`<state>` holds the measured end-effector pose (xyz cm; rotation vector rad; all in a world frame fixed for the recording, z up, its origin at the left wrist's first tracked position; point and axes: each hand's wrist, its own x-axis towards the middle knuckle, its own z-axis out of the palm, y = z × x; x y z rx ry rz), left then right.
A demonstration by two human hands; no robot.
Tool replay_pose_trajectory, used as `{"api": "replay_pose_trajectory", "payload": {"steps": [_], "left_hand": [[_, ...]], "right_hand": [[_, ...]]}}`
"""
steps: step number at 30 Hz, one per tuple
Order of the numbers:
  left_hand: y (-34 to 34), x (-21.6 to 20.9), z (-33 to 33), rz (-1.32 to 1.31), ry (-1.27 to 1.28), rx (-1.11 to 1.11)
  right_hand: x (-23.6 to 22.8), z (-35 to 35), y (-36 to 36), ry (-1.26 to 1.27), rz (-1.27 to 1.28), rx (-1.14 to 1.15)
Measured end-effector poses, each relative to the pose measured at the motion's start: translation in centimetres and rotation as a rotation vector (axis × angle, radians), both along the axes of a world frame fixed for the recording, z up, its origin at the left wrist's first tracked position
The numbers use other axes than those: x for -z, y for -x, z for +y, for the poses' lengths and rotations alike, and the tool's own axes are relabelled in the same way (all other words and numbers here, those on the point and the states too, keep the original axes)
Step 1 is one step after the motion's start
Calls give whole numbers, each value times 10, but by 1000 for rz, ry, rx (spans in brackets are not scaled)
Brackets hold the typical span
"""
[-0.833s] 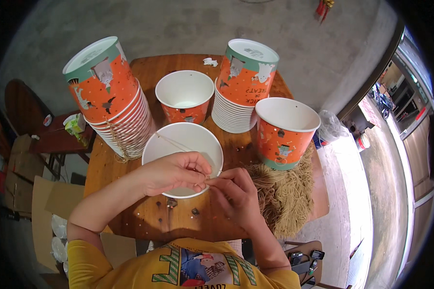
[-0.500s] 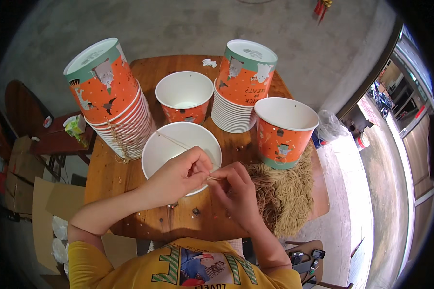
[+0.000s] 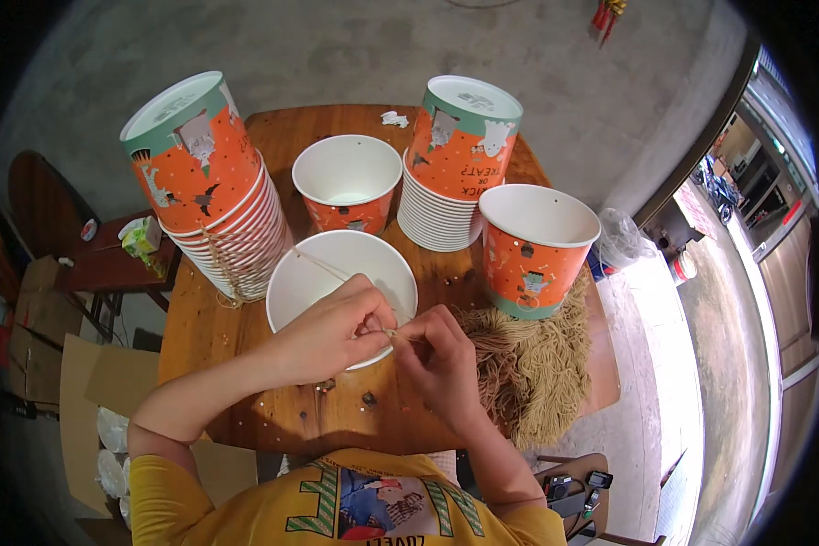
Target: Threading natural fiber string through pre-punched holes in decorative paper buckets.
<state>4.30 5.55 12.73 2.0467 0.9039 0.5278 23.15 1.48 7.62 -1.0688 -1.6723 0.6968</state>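
The left hand [image 3: 330, 333] has turned; it and the right hand [image 3: 443, 366] pinch thin tan string [image 3: 317, 262] near the brown wooden bench's [image 3: 409, 424] front edge.

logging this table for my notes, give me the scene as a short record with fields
left grip: fingertips pinched on a thin cord
right grip: fingertips pinched on the same cord
front bucket: mouth up, white inside, thin cord across its mouth
other upright buckets: rear bucket and right bucket, both orange outside
upside-down stacks: left stack, right stack
yarn: tan bundle at right bucket's base
surface: wooden table
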Motion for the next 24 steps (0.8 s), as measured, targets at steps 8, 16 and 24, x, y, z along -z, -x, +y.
{"api": "replay_pose_trajectory", "payload": {"steps": [8, 16, 24], "left_hand": [[-9, 1, -18, 40, -401, -90], [-11, -1, -21, -66, -168, -229], [-7, 8, -15, -161, 103, -218]], "right_hand": [[2, -4, 4, -200, -182, 124], [8, -5, 7, -341, -244, 175], [7, -8, 6, -375, -254, 167]]}}
